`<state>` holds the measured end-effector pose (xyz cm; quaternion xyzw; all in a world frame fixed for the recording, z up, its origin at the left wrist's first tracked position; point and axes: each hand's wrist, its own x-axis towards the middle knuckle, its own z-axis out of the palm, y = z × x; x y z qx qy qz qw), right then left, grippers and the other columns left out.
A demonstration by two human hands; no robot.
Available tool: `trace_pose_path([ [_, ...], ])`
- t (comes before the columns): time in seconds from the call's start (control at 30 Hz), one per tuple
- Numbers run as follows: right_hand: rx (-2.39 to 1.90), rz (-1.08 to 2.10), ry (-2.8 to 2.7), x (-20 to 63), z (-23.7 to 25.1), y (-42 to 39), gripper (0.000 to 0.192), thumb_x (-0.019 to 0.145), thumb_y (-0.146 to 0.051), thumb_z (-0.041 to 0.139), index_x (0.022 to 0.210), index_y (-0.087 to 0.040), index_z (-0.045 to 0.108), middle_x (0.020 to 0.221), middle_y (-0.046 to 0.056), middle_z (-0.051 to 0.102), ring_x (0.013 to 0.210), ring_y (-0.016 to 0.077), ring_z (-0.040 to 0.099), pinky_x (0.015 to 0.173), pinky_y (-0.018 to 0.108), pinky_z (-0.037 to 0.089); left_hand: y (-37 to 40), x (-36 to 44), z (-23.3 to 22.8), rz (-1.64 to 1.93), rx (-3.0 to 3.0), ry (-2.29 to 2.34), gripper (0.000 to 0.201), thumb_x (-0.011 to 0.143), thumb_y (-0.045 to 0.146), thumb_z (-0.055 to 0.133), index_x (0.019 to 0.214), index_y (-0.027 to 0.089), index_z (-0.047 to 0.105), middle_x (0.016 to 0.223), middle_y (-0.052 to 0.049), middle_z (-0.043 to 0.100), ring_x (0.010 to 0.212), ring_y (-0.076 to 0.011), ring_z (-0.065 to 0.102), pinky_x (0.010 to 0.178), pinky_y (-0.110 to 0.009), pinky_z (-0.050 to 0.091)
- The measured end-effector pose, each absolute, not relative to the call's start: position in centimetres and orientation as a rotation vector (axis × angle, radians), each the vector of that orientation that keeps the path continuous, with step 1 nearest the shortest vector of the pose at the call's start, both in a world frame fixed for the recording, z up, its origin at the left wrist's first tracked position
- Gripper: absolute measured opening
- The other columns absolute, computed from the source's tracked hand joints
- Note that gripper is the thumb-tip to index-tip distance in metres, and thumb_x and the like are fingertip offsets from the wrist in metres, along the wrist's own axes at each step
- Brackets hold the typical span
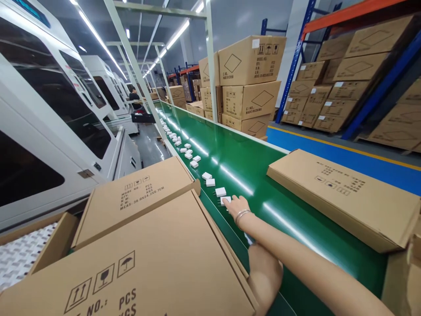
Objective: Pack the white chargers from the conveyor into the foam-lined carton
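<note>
Right hand [237, 206] stretched over the green conveyor belt [256, 175], fingers laid on a white charger plug [225, 200] at the belt's near edge, grip unclear; left hand [263, 276] low beside the cardboard box flap [158, 259], fingers hidden; more plugs [187, 153] trailing up the belt
</note>
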<state>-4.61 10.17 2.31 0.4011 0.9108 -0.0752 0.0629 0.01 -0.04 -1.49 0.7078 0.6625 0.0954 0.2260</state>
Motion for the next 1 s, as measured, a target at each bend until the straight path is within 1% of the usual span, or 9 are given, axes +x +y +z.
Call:
trace_pose_path([
  [0.1, 1.232, -0.123, 2.763, -6.2, 3.2, 11.3, 0.031, 0.085, -0.03, 0.051, 0.114, -0.017, 0.049, 0.107, 0.007, 0.055, 0.105, 0.0232, 0.048, 0.088, 0.045, 0.036, -0.1, 0.0, -1.5, 0.36, 1.918, 1.81, 0.031, 0.08, 0.011, 0.038, 0.093, 0.018, 0.065, 0.081, -0.013, 0.065, 0.085, -0.027, 0.057, 0.065, -0.035, 0.042],
  [0.27, 1.216, -0.185, 2.692, -8.9, 2.9, 13.1, 0.022, 0.084, -0.031, 0.054, 0.099, -0.015, 0.057, 0.106, 0.006, 0.057, 0.1, 0.0208, 0.052, 0.087, 0.044, 0.04, -0.4, -0.4, -1.3, 0.398, 1.697, 1.806, 0.032, 0.083, 0.014, 0.035, 0.073, 0.018, 0.065, 0.073, -0.007, 0.063, 0.068, -0.0181, 0.055, 0.056, -0.03, 0.037],
  [0.37, 1.22, -0.303, 2.698, -8.0, 2.3, 14.0, 0.02, 0.084, -0.031, 0.054, 0.095, -0.015, 0.059, 0.1, 0.005, 0.059, 0.094, 0.019, 0.055, 0.086, 0.043, 0.041, -0.7, -0.8, -0.8, 0.5, 1.74, 1.848, 0.025, 0.082, 0.017, 0.038, 0.088, 0.021, 0.062, 0.087, -0.007, 0.063, 0.077, -0.0201, 0.056, 0.058, -0.03, 0.04],
  [0.47, 1.287, -0.434, 2.771, -3.8, 2.1, 14.5, 0.03, 0.072, -0.032, 0.066, 0.099, -0.018, 0.06, 0.094, 0.005, 0.059, 0.096, 0.022, 0.053, 0.088, 0.044, 0.037, -1.0, -1.0, -0.7, 0.518, 1.804, 1.954, 0.036, 0.074, 0.009, 0.041, 0.107, 0.021, 0.052, 0.104, -0.009, 0.055, 0.088, -0.0229, 0.055, 0.066, -0.032, 0.045],
  [0.53, 1.374, -0.538, 2.809, 0.6, 1.9, 14.4, 0.042, 0.065, -0.034, 0.07, 0.104, -0.022, 0.06, 0.091, 0.005, 0.058, 0.093, 0.0224, 0.053, 0.085, 0.039, 0.039, -1.1, -0.9, -0.8, 0.487, 1.805, 2.001, 0.04, 0.071, 0.005, 0.041, 0.107, 0.019, 0.05, 0.106, -0.009, 0.053, 0.089, -0.0232, 0.055, 0.069, -0.033, 0.046],
  [0.7, 1.604, -0.834, 2.762, 11.1, 0.2, 12.1, 0.042, 0.072, -0.04, 0.059, 0.107, -0.017, 0.058, 0.083, 0.006, 0.054, 0.074, 0.0189, 0.056, 0.066, 0.031, 0.047, -1.0, -0.8, -0.9, 0.513, 1.785, 2.044, 0.044, 0.076, 0.006, 0.038, 0.118, 0.017, 0.042, 0.108, -0.009, 0.052, 0.098, -0.0218, 0.053, 0.079, -0.032, 0.045],
  [0.8, 1.637, -1.155, 2.74, 14.2, -1.7, 10.0, 0.044, 0.07, -0.041, 0.06, 0.105, -0.015, 0.057, 0.085, 0.006, 0.055, 0.07, 0.0182, 0.056, 0.061, 0.031, 0.049, -1.0, -1.0, -0.4, 0.49, 1.847, 1.994, 0.035, 0.081, 0.012, 0.04, 0.115, 0.019, 0.045, 0.106, -0.006, 0.055, 0.097, -0.0188, 0.054, 0.082, -0.029, 0.044],
  [0.9, 1.571, -1.278, 2.724, 15.5, -3.6, 8.3, 0.052, 0.064, -0.041, 0.064, 0.11, -0.018, 0.054, 0.093, 0.006, 0.056, 0.08, 0.0192, 0.056, 0.07, 0.033, 0.049, -1.0, -1.4, -0.2, 0.432, 1.982, 1.905, 0.026, 0.084, 0.02, 0.042, 0.109, 0.022, 0.048, 0.107, -0.003, 0.056, 0.095, -0.0165, 0.055, 0.08, -0.026, 0.044],
  [1.0, 1.506, -1.307, 2.722, 16.4, -4.2, 7.2, 0.069, 0.057, -0.039, 0.069, 0.12, -0.02, 0.047, 0.102, 0.006, 0.057, 0.094, 0.0225, 0.053, 0.085, 0.038, 0.043, -1.0, -1.5, -0.4, 0.369, 2.059, 1.879, 0.032, 0.082, 0.023, 0.047, 0.114, 0.023, 0.046, 0.114, -0.002, 0.054, 0.093, -0.0162, 0.057, 0.077, -0.025, 0.045],
])
